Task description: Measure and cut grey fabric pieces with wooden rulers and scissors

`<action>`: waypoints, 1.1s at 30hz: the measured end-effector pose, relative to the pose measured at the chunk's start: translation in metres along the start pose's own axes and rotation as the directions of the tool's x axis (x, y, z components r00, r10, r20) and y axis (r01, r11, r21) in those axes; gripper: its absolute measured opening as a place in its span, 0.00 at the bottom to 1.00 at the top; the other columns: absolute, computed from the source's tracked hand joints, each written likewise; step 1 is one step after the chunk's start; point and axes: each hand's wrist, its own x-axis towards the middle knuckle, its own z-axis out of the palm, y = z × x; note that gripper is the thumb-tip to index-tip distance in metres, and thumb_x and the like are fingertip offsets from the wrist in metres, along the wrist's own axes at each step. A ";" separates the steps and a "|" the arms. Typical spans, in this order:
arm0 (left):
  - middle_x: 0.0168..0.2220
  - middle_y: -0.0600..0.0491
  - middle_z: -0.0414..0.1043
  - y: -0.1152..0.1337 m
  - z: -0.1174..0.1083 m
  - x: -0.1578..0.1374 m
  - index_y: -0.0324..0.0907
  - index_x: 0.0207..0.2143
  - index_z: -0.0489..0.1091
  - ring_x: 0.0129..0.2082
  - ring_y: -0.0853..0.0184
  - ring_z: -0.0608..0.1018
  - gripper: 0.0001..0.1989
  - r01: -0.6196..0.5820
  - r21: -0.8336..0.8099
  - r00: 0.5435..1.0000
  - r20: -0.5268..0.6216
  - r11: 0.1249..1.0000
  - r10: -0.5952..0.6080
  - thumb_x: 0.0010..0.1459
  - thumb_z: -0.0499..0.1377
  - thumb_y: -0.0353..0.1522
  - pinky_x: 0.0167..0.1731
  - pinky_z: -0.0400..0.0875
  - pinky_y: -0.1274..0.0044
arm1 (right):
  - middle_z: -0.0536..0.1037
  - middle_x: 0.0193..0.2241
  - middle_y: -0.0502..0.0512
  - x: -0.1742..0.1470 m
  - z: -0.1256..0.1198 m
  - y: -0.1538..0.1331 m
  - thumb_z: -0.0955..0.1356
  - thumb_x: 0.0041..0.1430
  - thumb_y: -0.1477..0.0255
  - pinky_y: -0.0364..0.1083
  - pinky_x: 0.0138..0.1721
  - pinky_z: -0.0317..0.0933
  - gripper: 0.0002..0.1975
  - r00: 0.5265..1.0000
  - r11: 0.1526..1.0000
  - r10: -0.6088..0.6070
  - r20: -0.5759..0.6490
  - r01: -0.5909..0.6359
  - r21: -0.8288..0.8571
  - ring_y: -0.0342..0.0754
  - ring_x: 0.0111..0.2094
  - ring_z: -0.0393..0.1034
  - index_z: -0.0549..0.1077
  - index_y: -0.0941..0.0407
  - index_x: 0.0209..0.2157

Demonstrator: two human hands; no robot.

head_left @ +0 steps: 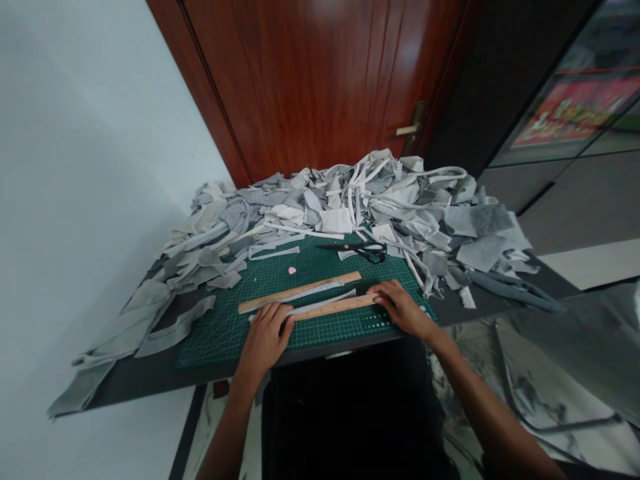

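My left hand (270,332) has its fingers closed over the left end of the nearer wooden ruler (333,307). At the ruler's right end, my right hand (400,305) grips it between thumb and fingers. A narrow grey fabric strip (320,302) runs along the ruler's far edge, its left part hidden by my left hand. Just beyond lies a second wooden ruler (300,291), roughly parallel, with another light strip along its near side. Both rulers rest on a green cutting mat (215,340).
Black-handled scissors (367,249) and a small pink piece (292,270) lie on the mat behind the rulers. Heaped grey and white fabric scraps (320,193) line the table's back and both sides. A wooden door (320,80) stands behind; a white wall (100,167) is at left.
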 end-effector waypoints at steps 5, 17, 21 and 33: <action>0.41 0.49 0.75 -0.001 0.001 0.000 0.44 0.42 0.69 0.45 0.56 0.76 0.13 0.023 0.007 1.000 -0.009 1.000 -0.023 0.75 0.48 0.38 0.49 0.71 0.63 | 0.80 0.40 0.59 -0.019 -0.020 0.026 0.62 0.73 0.68 0.53 0.47 0.64 0.11 0.996 0.995 0.036 -0.088 -0.044 -0.091 0.55 0.42 0.70 0.75 0.53 0.44; 0.39 0.49 0.75 -0.009 0.002 -0.002 0.44 0.41 0.69 0.44 0.56 0.77 0.10 0.059 0.048 0.979 -0.198 0.997 -0.048 0.73 0.49 0.34 0.48 0.72 0.64 | 0.79 0.41 0.64 -0.059 -0.082 0.080 0.62 0.69 0.71 0.57 0.42 0.66 0.13 0.936 0.741 0.139 -0.325 -0.316 -0.593 0.59 0.41 0.71 0.78 0.56 0.45; 0.40 0.50 0.73 -0.008 -0.006 -0.005 0.44 0.43 0.69 0.43 0.60 0.78 0.08 -0.004 -0.048 0.951 -0.308 0.999 -0.011 0.73 0.50 0.33 0.47 0.73 0.69 | 0.73 0.52 0.66 -0.035 -0.041 0.020 0.62 0.68 0.73 0.64 0.52 0.68 0.18 0.940 0.863 0.031 -0.341 -0.197 -0.465 0.63 0.52 0.71 0.72 0.55 0.57; 0.56 0.48 0.71 -0.008 -0.012 -0.020 0.51 0.44 0.75 0.54 0.60 0.76 0.10 -0.171 0.032 0.953 -0.247 0.985 0.173 0.72 0.54 0.33 0.48 0.77 0.70 | 0.79 0.53 0.45 0.050 0.126 -0.103 0.60 0.66 0.56 0.65 0.64 0.62 0.19 0.907 0.977 0.077 0.415 -0.151 0.150 0.63 0.57 0.71 0.71 0.35 0.55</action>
